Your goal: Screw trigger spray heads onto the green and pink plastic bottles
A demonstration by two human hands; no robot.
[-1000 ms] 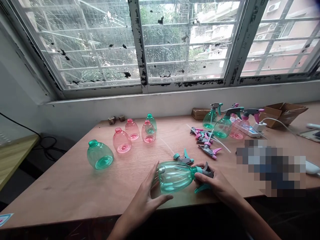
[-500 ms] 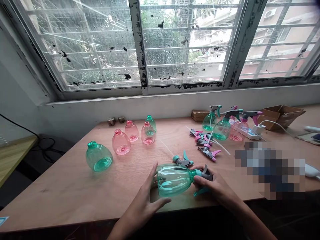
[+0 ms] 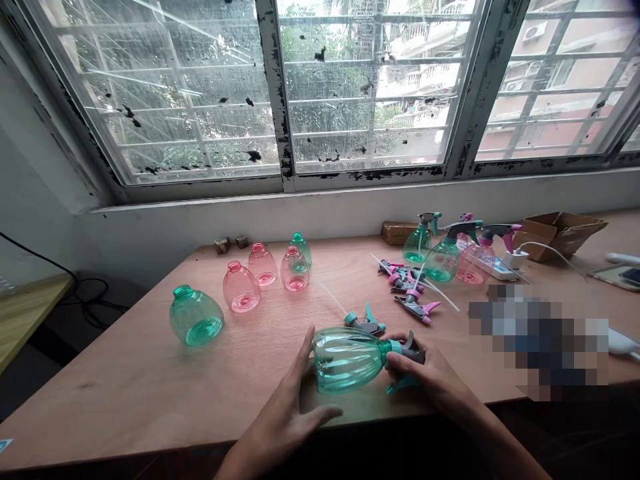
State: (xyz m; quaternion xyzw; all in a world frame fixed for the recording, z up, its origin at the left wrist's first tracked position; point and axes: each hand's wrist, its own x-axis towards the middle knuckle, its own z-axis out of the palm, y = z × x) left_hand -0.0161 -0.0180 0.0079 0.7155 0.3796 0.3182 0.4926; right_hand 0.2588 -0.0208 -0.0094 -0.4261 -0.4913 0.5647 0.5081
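"Green spray bottle: where do we have it?"

"On its side by the near edge of the surface, base toward the left edge, sprayer head toward the right. We cannot tell whether it touches what lies below."

"And our hands?"

"We have the thumb and fingers of our right hand clamped around its neck and collar. Our left hand is spread at the base, thumb well apart from the fingers (whether the fingertips touch, we cannot tell)."

"What do we see just beyond it?"

"One teal-and-gray loose sprayer, and farther right a cluster of pink-and-gray sprayers."

"And toward the left edge?"

"Five open-necked bottles: a green bottle nearest that edge, three pink bottles farther back, and a smaller-looking green one partly behind a pink one."

"Near the far edge, on the right?"

"We count two green fitted bottles and a pink fitted bottle, close to a power strip and an open cardboard box."
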